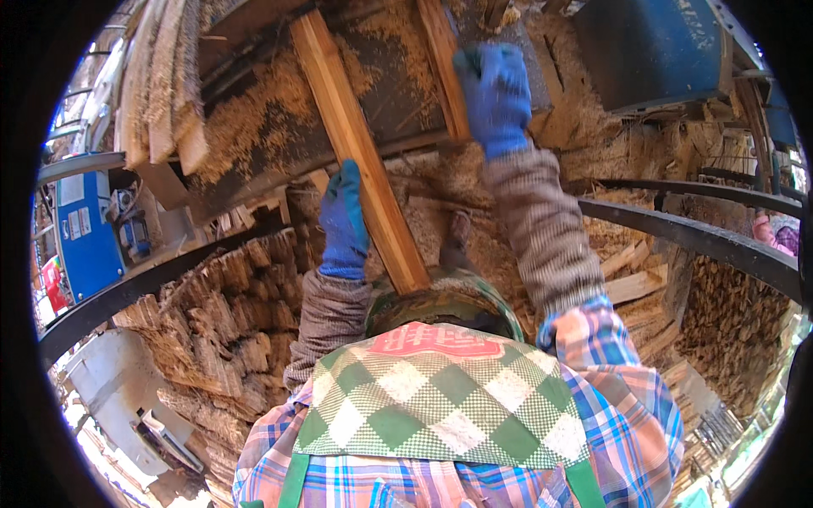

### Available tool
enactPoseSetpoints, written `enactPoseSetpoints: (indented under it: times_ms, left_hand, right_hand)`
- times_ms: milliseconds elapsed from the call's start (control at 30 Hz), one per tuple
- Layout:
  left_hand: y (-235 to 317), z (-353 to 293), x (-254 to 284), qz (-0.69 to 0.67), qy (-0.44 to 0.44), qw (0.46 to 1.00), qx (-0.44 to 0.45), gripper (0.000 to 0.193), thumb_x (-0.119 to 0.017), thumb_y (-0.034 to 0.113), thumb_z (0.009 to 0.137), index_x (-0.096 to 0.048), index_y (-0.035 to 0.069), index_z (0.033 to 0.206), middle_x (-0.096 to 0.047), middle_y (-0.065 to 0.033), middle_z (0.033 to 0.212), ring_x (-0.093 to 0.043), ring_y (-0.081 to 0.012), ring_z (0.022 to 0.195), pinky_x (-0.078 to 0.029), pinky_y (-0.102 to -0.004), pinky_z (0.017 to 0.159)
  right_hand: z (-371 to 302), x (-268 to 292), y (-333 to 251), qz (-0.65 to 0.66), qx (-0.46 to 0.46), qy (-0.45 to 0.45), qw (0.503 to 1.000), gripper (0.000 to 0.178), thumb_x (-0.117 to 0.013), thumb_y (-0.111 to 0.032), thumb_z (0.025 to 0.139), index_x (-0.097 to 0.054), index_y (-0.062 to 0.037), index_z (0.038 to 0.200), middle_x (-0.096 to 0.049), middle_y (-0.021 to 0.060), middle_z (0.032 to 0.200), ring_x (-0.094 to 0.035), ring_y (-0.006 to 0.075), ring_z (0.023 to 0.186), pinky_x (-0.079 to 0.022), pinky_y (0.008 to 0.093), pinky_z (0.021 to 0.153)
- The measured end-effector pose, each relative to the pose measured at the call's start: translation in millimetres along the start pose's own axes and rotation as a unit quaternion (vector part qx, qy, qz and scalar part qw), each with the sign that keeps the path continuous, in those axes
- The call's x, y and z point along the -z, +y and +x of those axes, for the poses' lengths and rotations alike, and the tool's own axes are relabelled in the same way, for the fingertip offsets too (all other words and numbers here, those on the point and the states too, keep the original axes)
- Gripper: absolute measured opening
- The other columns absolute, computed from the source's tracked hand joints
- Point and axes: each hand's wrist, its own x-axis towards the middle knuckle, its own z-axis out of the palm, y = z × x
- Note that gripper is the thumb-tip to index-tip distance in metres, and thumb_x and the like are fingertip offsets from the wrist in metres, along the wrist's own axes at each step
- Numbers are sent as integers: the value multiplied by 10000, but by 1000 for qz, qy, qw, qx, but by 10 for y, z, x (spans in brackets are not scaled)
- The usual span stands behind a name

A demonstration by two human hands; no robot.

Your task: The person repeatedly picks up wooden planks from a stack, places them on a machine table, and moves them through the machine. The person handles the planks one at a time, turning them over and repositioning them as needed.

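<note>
One person wears a blue, white and orange plaid shirt (pixel 627 415) under one green-and-white checked apron (pixel 449 398) with two green straps. Ahead of the person spreads one dark metal table (pixel 394 106), scattered with tan sawdust. To the left lies one heap of rough, broken wood pieces (pixel 212 322), too many to count. One blue metal box (pixel 648 55) stands at the upper right, and one smaller blue panelled cabinet (pixel 87 233) at the far left. A stack of pale, rough-edged planks (pixel 161 85) sits at the upper left, with three ends showing.

Two reddish-brown wooden boards are near the hands. The longer board (pixel 360 152) runs from the table toward the person, its near end over one camouflage-patterned cloth (pixel 500 305). The shorter board (pixel 444 68) lies on the table to its right.

Two hands wear blue gloves. The right hand (pixel 498 97), blurred, is at the shorter board's right edge, fingers curled; whether they grip it cannot be told. The left hand (pixel 344 222) touches the longer board's left edge; its fingers are partly hidden, so how far they close cannot be told.
</note>
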Motion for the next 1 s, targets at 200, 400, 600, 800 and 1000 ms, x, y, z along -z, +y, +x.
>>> enactPoseSetpoints:
  times_ms: [200,400,600,800,1000]
  left_hand:
    - [120,60,-69,-19,-3,1000,-10,612,-700,561,963,-667,1,1209,-682,-92,989,-652,-193,884,-563,-366,793]
    - [62,157,109,-41,-61,997,3,595,-719,557,954,-679,11,1185,-685,-86,1033,-627,-159,905,-542,-331,827]
    - [109,135,669,54,-64,996,29,591,-710,580,951,-711,26,1156,-678,-47,1014,-602,-144,884,-517,-330,822]
    - [-114,-40,1388,11,-60,998,9,528,-714,514,975,-722,13,1144,-665,-4,950,-567,-98,839,-492,-281,774]
    - [-221,-55,1487,5,-46,999,7,507,-728,511,968,-726,33,1138,-640,33,929,-539,-76,836,-488,-280,763]
  right_hand:
    - [370,-227,71,2,-142,76,987,408,-675,-453,961,-754,-64,1054,-709,191,1081,-662,364,1056,-511,457,934]
    - [262,-240,172,2,-25,64,998,349,-700,-355,965,-743,-31,1089,-705,174,1065,-665,358,1012,-516,441,926]
    - [211,-236,233,-33,-18,78,996,318,-707,-322,964,-743,-43,1113,-697,167,1086,-661,321,1063,-519,422,961]
    - [268,-229,377,-52,-6,66,996,434,-687,-438,970,-750,-70,1190,-685,181,1204,-644,348,1151,-499,443,1021]
    - [289,-185,440,-48,-23,64,997,474,-681,-476,964,-755,-79,1213,-681,185,1245,-642,349,1193,-489,440,1040]
